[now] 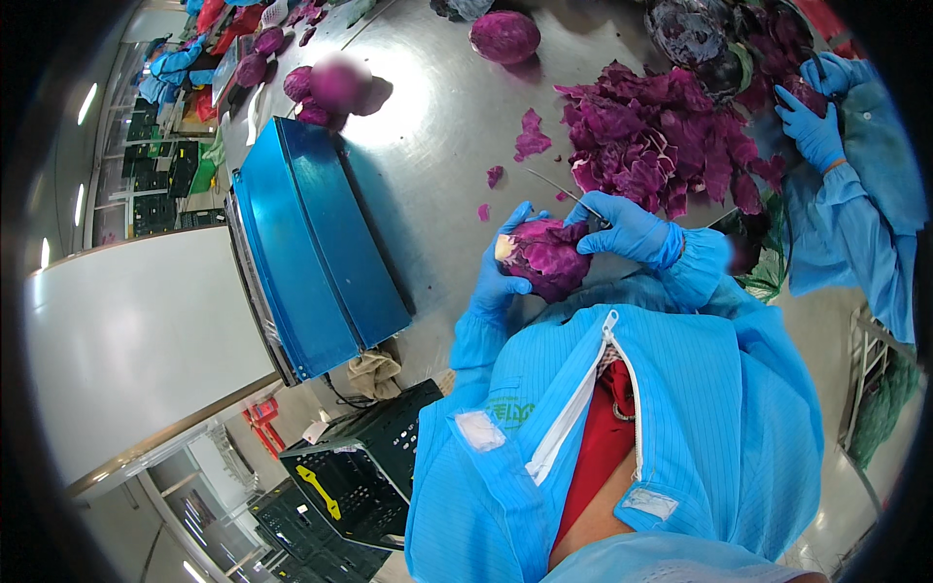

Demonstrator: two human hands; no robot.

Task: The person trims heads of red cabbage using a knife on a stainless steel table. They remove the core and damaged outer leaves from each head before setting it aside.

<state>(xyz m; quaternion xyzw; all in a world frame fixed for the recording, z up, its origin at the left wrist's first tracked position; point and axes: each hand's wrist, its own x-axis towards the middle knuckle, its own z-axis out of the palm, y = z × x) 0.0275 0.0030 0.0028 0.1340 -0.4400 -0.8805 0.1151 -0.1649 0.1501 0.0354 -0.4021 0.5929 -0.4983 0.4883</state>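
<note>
A red cabbage (550, 259) with a pale cut stem end is held just in front of my body, over the near edge of the steel table (452, 146). My left hand (499, 270), in a blue glove, grips it from the left side. In my right hand (627, 229), also gloved, is a knife (565, 193); its thin blade points up and left, and the fingertips rest against the cabbage's outer leaves. Beyond the right hand lies a heap of loose purple leaves (656, 138), with a few scraps to its left.
A blue metal box (313, 240) stands at the left. Several cabbages lie at the back left, another (504, 36) at the back middle, and dark unpeeled heads (685, 33) at the back right. A co-worker's gloved hands (813, 131) work close on the right. Black crates (364, 466) stand below left.
</note>
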